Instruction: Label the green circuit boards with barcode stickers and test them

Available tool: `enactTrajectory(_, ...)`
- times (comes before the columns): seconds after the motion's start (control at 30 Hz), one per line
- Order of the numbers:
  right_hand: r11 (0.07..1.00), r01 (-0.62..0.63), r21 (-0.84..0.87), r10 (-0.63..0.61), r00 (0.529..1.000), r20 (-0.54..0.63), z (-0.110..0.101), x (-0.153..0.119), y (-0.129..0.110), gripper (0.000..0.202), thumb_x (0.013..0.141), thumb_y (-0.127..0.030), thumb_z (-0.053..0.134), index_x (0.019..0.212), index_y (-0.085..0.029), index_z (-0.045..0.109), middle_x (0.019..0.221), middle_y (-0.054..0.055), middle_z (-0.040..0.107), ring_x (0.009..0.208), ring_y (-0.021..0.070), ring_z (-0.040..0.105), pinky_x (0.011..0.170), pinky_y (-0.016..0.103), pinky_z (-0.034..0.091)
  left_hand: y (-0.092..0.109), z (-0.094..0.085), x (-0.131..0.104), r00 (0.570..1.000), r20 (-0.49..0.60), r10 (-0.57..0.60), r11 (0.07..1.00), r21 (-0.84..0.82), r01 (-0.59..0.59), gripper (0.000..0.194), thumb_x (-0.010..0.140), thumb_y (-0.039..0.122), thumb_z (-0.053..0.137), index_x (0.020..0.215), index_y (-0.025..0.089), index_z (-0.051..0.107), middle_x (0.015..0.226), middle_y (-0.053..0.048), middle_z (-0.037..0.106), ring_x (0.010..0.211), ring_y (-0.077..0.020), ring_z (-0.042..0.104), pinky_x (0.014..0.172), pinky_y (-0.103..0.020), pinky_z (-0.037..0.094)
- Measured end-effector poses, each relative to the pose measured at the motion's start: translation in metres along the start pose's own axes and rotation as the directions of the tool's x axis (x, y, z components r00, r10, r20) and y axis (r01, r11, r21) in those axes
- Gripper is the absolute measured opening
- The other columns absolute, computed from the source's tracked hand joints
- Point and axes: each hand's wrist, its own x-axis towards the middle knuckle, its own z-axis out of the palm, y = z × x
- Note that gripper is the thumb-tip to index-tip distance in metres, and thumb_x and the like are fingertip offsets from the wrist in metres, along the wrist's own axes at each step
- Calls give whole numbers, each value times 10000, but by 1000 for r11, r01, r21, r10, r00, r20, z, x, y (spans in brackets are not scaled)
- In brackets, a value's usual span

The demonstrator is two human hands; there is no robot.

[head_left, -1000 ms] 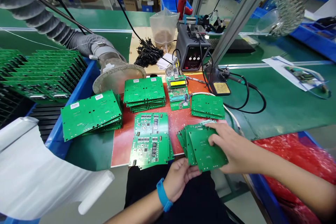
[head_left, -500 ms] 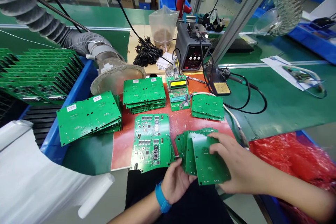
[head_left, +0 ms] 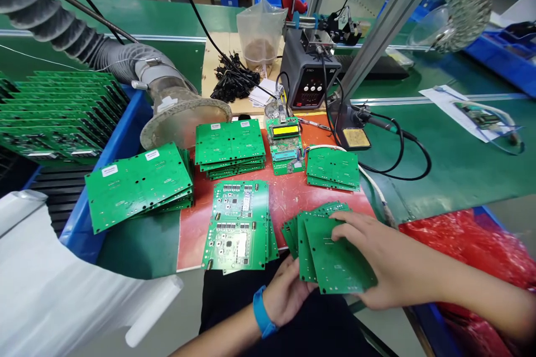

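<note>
My right hand [head_left: 371, 256] is closed around the front of several green circuit boards [head_left: 339, 259], with thumb and fingers on opposite edges. The boards are fanned and tilted, their solder side facing me. My left hand [head_left: 288, 287], with a blue wristband [head_left: 263, 312], grips the same boards at their lower left; its fingertips are partly hidden behind them. Just left of the hands, a small stack of circuit boards with components face up [head_left: 238, 226] lies at the front edge of the red mat [head_left: 190, 245].
Stacked boards with white labels [head_left: 140, 187] [head_left: 230, 142] lie left and behind; a smaller stack [head_left: 333, 167] is at right. A display test board [head_left: 285, 145] and soldering station [head_left: 310, 72] stand behind. A fume hose [head_left: 184, 117] hangs left. Red plastic [head_left: 464, 251] fills a bin right.
Both hands and the held boards have shifted slightly to the right, with the front boards fanned a little differently. The face-up stack on the mat appears slightly farther left, and its boards look more spread.
</note>
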Motion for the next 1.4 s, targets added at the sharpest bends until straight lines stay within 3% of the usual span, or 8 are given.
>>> enactTrajectory(0.17,999,-28,44,25,998,65,-3,0,0,521,522,-218,636,1020,-212,484,1174,127,500,1199,322,445,928,412,457,8,12,1,997,-73,-20,999,34,22,281,707,272,720,967,171,681,869,-38,709,835,-195,659,842,-343,470)
enactTrajectory(0.27,999,-9,-54,11,999,35,6,-3,-4,559,512,-186,614,1059,-205,502,1282,159,424,1247,377,379,959,496,409,8,16,2,994,-107,-14,999,42,19,220,694,219,712,906,163,691,798,-26,709,809,-195,663,816,-327,478)
enactTrajectory(0.37,987,3,-161,-4,1000,-7,16,-10,-9,591,514,-154,584,1100,-206,526,1355,181,353,1272,440,317,975,607,332,7,16,4,992,-125,-5,998,58,13,211,732,247,690,922,156,691,810,-42,715,819,-210,665,798,-331,486)
enactTrajectory(0.6,988,59,-141,-60,998,-2,18,-21,1,894,516,-141,559,1371,-278,334,1420,145,292,1317,407,277,991,599,339,4,14,4,993,-112,21,993,118,-8,267,762,316,702,983,169,673,846,-47,717,775,-189,663,741,-297,486)
enactTrajectory(0.87,991,51,-127,-50,999,11,28,-20,3,718,501,-132,592,1206,-233,507,1396,165,310,1309,433,270,991,593,341,-4,4,5,986,-120,116,956,281,-78,296,792,372,672,996,157,658,801,-31,708,583,-103,567,552,-210,411)
enactTrajectory(0.97,984,58,-167,-53,998,32,27,-22,1,695,509,-129,600,1192,-234,522,1394,181,319,1286,462,289,983,646,304,-5,3,5,982,-119,144,939,330,-98,329,791,398,665,1020,163,648,876,-43,714,642,-123,590,591,-224,432)
enactTrajectory(1.2,998,8,-55,-7,1000,14,12,-21,0,703,529,-144,572,1214,-280,482,1412,124,307,1332,390,250,1011,592,308,8,13,6,979,-67,194,877,458,-143,362,806,446,626,1025,157,640,1020,-79,706,866,-213,641,784,-316,479)
enactTrajectory(1.4,999,-30,45,26,996,87,7,-19,4,568,482,-126,544,1040,-229,527,1404,119,313,1328,358,271,999,491,369,8,11,7,975,-75,208,862,485,-147,342,806,439,629,992,152,646,966,-74,714,824,-199,643,749,-295,478)
